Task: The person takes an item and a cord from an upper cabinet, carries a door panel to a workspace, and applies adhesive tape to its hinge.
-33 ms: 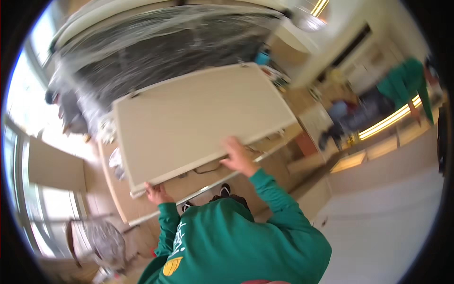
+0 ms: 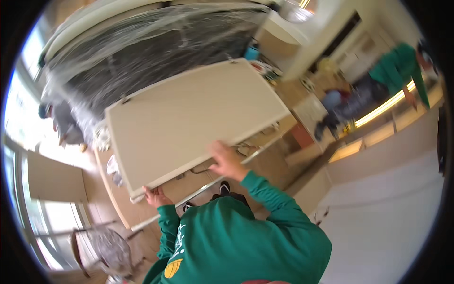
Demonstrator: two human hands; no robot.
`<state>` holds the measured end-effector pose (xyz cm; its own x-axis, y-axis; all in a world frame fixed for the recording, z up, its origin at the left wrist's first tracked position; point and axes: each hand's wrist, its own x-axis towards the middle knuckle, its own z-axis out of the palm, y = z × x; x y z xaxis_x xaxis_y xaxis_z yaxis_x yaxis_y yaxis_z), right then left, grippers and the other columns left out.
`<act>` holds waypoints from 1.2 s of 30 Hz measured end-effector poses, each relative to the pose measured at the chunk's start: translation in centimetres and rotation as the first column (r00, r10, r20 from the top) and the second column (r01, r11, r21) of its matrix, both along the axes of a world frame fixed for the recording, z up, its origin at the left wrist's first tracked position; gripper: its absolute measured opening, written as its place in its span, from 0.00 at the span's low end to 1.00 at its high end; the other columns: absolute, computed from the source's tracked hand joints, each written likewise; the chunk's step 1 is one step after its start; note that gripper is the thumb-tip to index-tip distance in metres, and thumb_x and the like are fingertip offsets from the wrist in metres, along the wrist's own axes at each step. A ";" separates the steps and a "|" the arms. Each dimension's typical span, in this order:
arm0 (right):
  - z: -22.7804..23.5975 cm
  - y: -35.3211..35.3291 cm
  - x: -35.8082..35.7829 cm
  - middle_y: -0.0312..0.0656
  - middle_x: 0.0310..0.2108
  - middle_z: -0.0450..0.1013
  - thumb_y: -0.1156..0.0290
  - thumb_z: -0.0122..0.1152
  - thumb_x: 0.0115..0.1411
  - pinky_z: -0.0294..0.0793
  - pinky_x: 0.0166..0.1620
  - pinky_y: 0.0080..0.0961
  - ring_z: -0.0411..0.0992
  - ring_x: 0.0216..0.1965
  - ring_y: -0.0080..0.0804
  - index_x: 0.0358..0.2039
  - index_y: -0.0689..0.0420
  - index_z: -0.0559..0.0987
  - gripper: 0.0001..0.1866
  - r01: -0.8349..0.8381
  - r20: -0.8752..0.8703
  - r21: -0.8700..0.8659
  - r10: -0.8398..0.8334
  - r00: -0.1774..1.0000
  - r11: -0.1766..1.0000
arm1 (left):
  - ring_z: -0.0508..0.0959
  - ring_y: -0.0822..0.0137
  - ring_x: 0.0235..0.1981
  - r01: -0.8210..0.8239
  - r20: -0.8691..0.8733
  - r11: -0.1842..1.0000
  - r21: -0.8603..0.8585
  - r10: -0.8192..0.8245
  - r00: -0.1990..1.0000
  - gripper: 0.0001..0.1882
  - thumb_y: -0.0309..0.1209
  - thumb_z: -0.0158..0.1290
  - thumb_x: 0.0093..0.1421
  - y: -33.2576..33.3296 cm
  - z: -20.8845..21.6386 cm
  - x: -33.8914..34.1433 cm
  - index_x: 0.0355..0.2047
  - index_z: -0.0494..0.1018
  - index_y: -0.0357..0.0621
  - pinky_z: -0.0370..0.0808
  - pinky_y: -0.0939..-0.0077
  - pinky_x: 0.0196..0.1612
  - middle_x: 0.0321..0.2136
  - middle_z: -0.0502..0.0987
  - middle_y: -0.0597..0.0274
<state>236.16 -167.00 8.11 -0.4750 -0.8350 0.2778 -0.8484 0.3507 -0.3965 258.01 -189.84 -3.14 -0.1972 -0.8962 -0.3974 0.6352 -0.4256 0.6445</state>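
A large beige cabinet door panel [image 2: 189,118] lies flat before me on a wooden worktable [image 2: 135,208]. Dark hinges [image 2: 124,99] show along its far edge. My left hand [image 2: 157,196] is closed on the panel's near left corner, with some fingers hidden by the edge. Over the middle of the near edge is my right hand [image 2: 229,162], its fingers outstretched and slightly blurred. Whether it touches the panel is unclear.
Beyond the table stands a large plastic-wrapped piece [image 2: 175,45]. Crumpled plastic [image 2: 113,168] lies left of the panel. A plastic-covered chair [image 2: 111,248] stands at lower left. One person [image 2: 68,123] is at far left; another in green [image 2: 395,71] bends at far right.
My right hand has slid left along the panel's near edge. The left hand stays at the corner. The whole view has shifted slightly.
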 end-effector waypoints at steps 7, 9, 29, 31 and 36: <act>-2.8 1.6 4.4 0.44 0.71 0.50 0.63 0.67 0.52 0.41 0.70 0.58 0.45 0.72 0.40 0.69 0.57 0.56 0.46 0.100 -0.095 0.062 -0.094 0.991 0.993 | 0.79 0.60 0.46 0.196 0.108 0.980 -0.015 -0.194 0.975 0.27 0.47 0.52 0.66 -0.4 0.2 1.2 0.55 0.66 0.37 0.78 0.67 0.52 0.45 0.76 0.53; -2.2 5.1 1.1 0.43 0.71 0.50 0.66 0.66 0.53 0.42 0.70 0.58 0.46 0.72 0.38 0.69 0.57 0.55 0.45 0.183 -0.147 0.101 -0.168 0.975 0.978 | 0.78 0.60 0.46 0.218 0.117 0.975 -0.054 -0.210 0.971 0.27 0.46 0.52 0.66 -0.6 -0.1 1.7 0.54 0.67 0.36 0.78 0.67 0.53 0.45 0.76 0.54; -3.8 30.0 -26.4 0.49 0.68 0.56 0.83 0.58 0.48 0.54 0.68 0.48 0.54 0.67 0.53 0.65 0.63 0.61 0.40 0.584 -0.115 -0.245 -0.621 0.775 0.774 | 0.78 0.68 0.47 -0.071 0.255 0.991 -0.115 0.099 0.962 0.23 0.47 0.50 0.68 4.0 -0.5 -5.8 0.53 0.72 0.42 0.79 0.78 0.49 0.46 0.79 0.60; -4.1 30.0 -26.8 0.51 0.67 0.56 0.84 0.56 0.48 0.56 0.67 0.48 0.56 0.66 0.54 0.64 0.64 0.61 0.39 0.593 -0.060 -0.284 -0.631 0.774 0.754 | 0.78 0.67 0.49 -0.023 0.249 0.994 -0.107 0.049 0.967 0.23 0.46 0.50 0.68 5.1 -1.4 -6.4 0.54 0.71 0.43 0.78 0.77 0.51 0.48 0.78 0.60; -2.9 31.1 -28.1 0.55 0.64 0.61 0.77 0.50 0.54 0.55 0.67 0.47 0.57 0.65 0.55 0.62 0.69 0.64 0.32 0.552 -0.038 -0.259 -0.579 0.814 0.793 | 0.77 0.67 0.50 0.026 0.221 0.995 -0.097 -0.004 0.975 0.22 0.45 0.49 0.69 6.3 -3.1 -7.0 0.57 0.69 0.45 0.77 0.77 0.52 0.49 0.77 0.59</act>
<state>208.07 -135.86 5.22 -0.7976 -0.3340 0.5022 -0.5685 0.6944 -0.4411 251.05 -183.53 -6.29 -0.1287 -0.9308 -0.3422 0.4665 -0.3613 0.8074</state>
